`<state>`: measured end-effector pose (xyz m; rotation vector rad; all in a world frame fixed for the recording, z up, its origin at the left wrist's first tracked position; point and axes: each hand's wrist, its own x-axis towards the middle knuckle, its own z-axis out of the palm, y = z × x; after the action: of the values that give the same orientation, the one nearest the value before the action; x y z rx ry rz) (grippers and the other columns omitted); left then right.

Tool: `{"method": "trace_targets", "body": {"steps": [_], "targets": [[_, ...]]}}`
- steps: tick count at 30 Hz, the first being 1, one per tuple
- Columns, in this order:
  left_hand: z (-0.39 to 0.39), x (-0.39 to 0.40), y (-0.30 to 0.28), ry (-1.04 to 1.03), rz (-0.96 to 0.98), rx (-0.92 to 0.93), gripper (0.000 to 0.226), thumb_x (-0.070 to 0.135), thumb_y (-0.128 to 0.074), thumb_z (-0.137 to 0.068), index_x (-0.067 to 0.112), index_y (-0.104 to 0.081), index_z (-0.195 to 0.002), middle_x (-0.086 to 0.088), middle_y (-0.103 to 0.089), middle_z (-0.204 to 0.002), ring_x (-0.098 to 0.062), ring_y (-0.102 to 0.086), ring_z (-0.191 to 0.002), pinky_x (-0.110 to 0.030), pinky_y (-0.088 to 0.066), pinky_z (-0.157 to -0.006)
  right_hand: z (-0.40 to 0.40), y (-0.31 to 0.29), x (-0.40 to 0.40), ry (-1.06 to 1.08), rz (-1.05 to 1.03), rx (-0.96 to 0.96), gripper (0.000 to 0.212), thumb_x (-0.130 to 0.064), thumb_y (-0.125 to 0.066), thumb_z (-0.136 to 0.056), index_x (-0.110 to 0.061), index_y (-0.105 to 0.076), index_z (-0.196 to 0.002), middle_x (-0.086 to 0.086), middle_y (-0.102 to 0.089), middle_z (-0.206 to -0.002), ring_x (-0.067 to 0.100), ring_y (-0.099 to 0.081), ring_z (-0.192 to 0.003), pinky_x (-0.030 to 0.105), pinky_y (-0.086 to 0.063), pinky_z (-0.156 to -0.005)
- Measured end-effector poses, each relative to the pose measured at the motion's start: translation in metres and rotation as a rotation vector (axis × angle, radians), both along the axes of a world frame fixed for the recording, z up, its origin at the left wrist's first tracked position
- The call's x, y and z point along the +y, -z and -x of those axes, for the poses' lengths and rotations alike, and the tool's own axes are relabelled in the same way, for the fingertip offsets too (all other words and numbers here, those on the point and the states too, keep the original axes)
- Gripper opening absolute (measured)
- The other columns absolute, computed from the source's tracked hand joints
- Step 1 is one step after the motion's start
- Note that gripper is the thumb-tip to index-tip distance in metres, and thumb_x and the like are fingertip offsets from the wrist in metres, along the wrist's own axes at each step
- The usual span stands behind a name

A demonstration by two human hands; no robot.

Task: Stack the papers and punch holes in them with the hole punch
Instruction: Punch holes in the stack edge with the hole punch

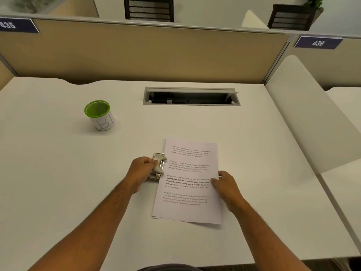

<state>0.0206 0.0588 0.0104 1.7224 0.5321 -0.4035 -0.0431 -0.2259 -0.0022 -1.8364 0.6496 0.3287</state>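
Observation:
A stack of white printed papers (188, 180) lies on the white desk (78, 182), slightly tilted, with a lower sheet peeking out at the bottom left corner. A silver hole punch (158, 166) sits against the stack's left edge, near its middle. My left hand (142, 171) grips the punch from the left side. My right hand (224, 182) pinches the right edge of the papers, thumb on top.
A green-rimmed mesh cup (100, 115) with a paper label stands at the back left. An open cable tray (191, 96) is set into the desk's far side. A tan partition (136, 53) rises behind, and a white divider (304, 114) at the right.

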Motion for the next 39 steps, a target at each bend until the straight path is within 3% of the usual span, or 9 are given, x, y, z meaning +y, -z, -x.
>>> {"method": "trace_targets", "body": {"steps": [4,7,10,14,18,22,25,30,39], "targets": [[0.0,-0.002,0.0,-0.001,-0.012,-0.008,0.018,0.017,-0.065,-0.091,0.012,-0.067,-0.075,-0.004,-0.073,-0.071,-0.017,-0.067,-0.065,-0.037,-0.058,-0.072,0.001,0.003,0.0,-0.014,0.009,-0.011,0.024,-0.011,-0.056,-0.098,-0.013,-0.056,-0.121,0.004,-0.068,-0.116,0.023,-0.07,-0.098,0.043,-0.06,-0.086],[0.001,-0.004,-0.002,0.003,-0.003,-0.005,0.016,0.016,-0.065,-0.091,0.01,-0.067,-0.077,-0.01,-0.072,-0.079,-0.028,-0.071,-0.076,-0.049,-0.062,-0.078,0.002,0.004,0.004,-0.032,0.008,-0.009,0.023,-0.01,-0.056,-0.097,-0.015,-0.056,-0.119,0.002,-0.069,-0.114,0.021,-0.07,-0.096,0.038,-0.06,-0.08],[0.001,-0.006,-0.003,0.009,-0.002,-0.002,0.016,0.016,-0.065,-0.092,0.009,-0.067,-0.078,-0.009,-0.074,-0.074,-0.028,-0.073,-0.073,-0.051,-0.063,-0.075,0.002,0.004,0.007,-0.031,-0.012,-0.019,0.022,-0.011,-0.058,-0.097,-0.015,-0.056,-0.118,0.002,-0.069,-0.113,0.02,-0.071,-0.094,0.034,-0.06,-0.075],[0.001,-0.005,-0.001,0.019,-0.005,-0.009,0.017,0.016,-0.066,-0.092,0.009,-0.067,-0.077,-0.002,-0.073,-0.064,-0.02,-0.071,-0.064,-0.05,-0.063,-0.073,0.0,0.004,0.008,-0.026,0.008,-0.029,0.023,-0.008,-0.057,-0.096,-0.016,-0.056,-0.117,0.002,-0.069,-0.112,0.023,-0.072,-0.094,0.044,-0.062,-0.083],[0.002,-0.003,0.001,0.018,0.017,-0.002,0.015,0.016,-0.067,-0.092,0.007,-0.068,-0.08,-0.014,-0.072,-0.083,-0.031,-0.073,-0.075,-0.056,-0.061,-0.075,0.0,0.003,0.007,0.001,0.009,-0.056,0.022,-0.008,-0.057,-0.097,-0.019,-0.056,-0.116,0.002,-0.069,-0.112,0.021,-0.073,-0.09,0.039,-0.063,-0.075],[0.002,0.0,0.003,0.012,0.046,0.017,0.016,0.018,-0.067,-0.092,0.007,-0.068,-0.081,-0.026,-0.072,-0.099,-0.043,-0.072,-0.093,-0.059,-0.059,-0.08,0.001,0.003,0.007,0.029,-0.04,-0.082,0.022,-0.005,-0.057,-0.097,-0.018,-0.056,-0.115,0.002,-0.071,-0.113,0.022,-0.074,-0.092,0.04,-0.064,-0.077],[0.002,0.002,0.006,0.008,0.082,0.03,0.016,0.018,-0.067,-0.093,0.007,-0.068,-0.08,-0.026,-0.072,-0.098,-0.043,-0.073,-0.09,-0.058,-0.06,-0.077,0.002,0.001,0.008,0.014,-0.059,-0.092,0.022,-0.005,-0.057,-0.098,-0.018,-0.056,-0.116,0.001,-0.071,-0.114,0.021,-0.074,-0.094,0.035,-0.063,-0.074],[0.002,0.004,0.009,0.018,0.119,0.024,0.016,0.018,-0.067,-0.093,0.007,-0.068,-0.081,-0.022,-0.072,-0.093,-0.028,-0.074,-0.069,-0.041,-0.062,-0.064,0.003,-0.001,0.008,0.006,-0.072,-0.113,0.022,-0.003,-0.057,-0.099,-0.019,-0.058,-0.113,0.001,-0.073,-0.112,0.02,-0.074,-0.094,0.037,-0.063,-0.077],[0.005,0.006,0.012,0.026,0.162,0.03,0.017,0.019,-0.065,-0.095,0.004,-0.067,-0.089,-0.027,-0.071,-0.106,-0.04,-0.073,-0.095,-0.05,-0.062,-0.079,0.003,-0.001,0.007,0.015,-0.073,-0.146,0.024,-0.004,-0.057,-0.098,-0.027,-0.058,-0.106,-0.001,-0.073,-0.111,0.02,-0.075,-0.093,0.046,-0.063,-0.084]]}}
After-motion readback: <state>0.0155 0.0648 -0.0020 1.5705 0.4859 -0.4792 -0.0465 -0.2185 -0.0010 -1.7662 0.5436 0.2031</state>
